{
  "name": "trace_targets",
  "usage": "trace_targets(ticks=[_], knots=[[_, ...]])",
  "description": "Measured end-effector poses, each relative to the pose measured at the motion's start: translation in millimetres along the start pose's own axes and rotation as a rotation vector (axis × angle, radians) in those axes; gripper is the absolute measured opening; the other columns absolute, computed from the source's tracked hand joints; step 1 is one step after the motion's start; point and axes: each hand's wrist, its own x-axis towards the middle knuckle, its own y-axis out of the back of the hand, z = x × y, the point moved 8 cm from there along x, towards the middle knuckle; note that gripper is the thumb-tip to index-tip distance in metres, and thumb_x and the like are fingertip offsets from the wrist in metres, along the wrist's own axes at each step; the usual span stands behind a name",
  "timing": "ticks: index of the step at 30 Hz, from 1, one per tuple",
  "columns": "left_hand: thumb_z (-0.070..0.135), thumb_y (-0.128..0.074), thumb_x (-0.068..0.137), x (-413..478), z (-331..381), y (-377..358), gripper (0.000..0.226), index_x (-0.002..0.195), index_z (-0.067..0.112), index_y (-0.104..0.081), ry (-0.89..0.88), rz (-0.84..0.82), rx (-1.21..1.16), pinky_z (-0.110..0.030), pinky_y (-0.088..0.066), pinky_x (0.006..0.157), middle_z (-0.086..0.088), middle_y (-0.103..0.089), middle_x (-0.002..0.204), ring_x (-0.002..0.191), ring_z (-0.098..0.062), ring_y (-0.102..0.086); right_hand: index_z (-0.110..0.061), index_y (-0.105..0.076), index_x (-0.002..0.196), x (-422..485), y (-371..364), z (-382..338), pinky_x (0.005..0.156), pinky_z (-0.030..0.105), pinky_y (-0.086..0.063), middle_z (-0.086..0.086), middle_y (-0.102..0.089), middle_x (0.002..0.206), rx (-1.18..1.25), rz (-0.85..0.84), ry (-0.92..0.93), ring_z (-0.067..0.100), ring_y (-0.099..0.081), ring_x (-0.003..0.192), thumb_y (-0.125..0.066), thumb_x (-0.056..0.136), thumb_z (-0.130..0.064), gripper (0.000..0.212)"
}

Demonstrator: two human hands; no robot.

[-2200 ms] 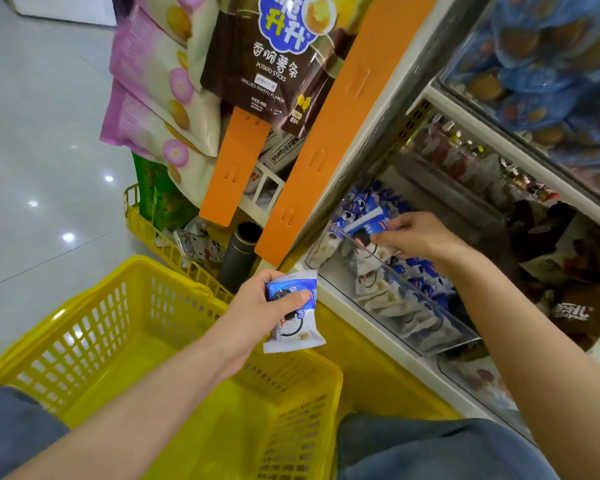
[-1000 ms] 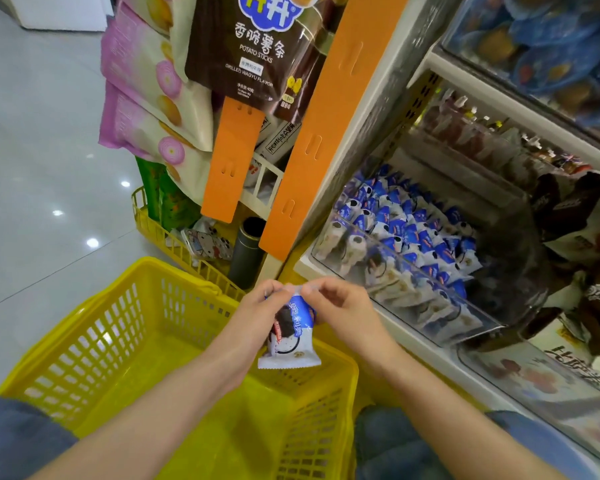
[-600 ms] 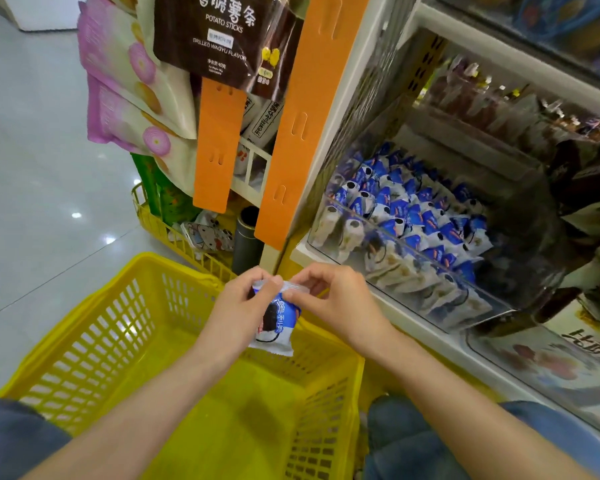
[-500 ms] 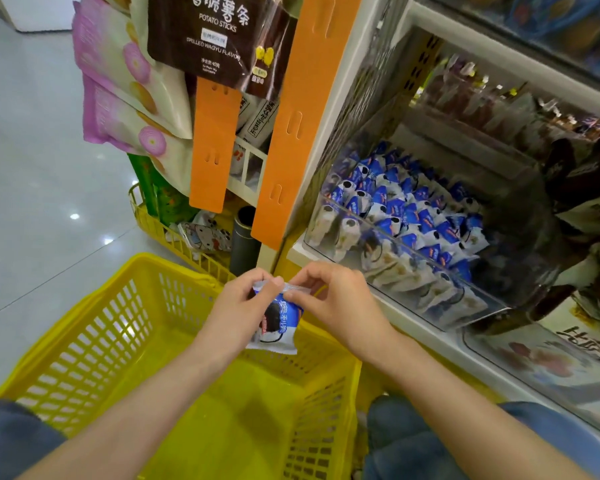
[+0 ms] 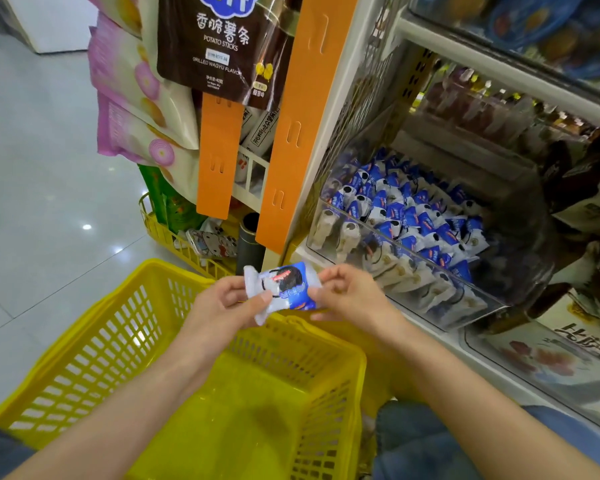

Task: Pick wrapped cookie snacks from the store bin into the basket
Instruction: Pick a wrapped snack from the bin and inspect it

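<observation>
A blue-and-white wrapped cookie snack point(image 5: 286, 287) is held sideways between both hands, just above the far rim of the yellow basket point(image 5: 94, 344). My left hand point(image 5: 222, 303) pinches its left end and my right hand point(image 5: 352, 294) pinches its right end. The basket's floor shows no snacks. To the right, a clear store bin point(image 5: 520, 268) on the low shelf holds several of the same blue-and-white cookie packs point(image 5: 406, 216).
Orange hanging strips point(image 5: 219, 157) and snack bags point(image 5: 222, 43) hang above the basket's far side. A second yellow basket point(image 5: 174, 233) with goods sits behind. More bins point(image 5: 548, 362) line the shelf on the right. Pale tiled floor point(image 5: 42, 188) lies on the left.
The snack has been turned from hanging upright to lying sideways, and my two hands have moved apart, each now on one end. The view shifted slightly.
</observation>
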Motion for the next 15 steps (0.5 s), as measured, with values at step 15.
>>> trace_targets(ticks=[15], knots=[[0.009, -0.062, 0.086, -20.8, 13.5, 12.5, 0.014, 0.076, 0.016, -0.069, -0.236, -0.016, 0.367, -0.014, -0.046, 0.061, 0.004, -0.069, 0.071, 0.064, 0.001, -0.059, -0.016, -0.065, 0.09, -28.2, -50.0, -18.9, 0.078, 0.04, -0.053, 0.001, -0.07, 0.088, -0.348, -0.061, 0.382, 0.013, -0.066, 0.084, -0.064, 0.086, -0.022, 0.007]])
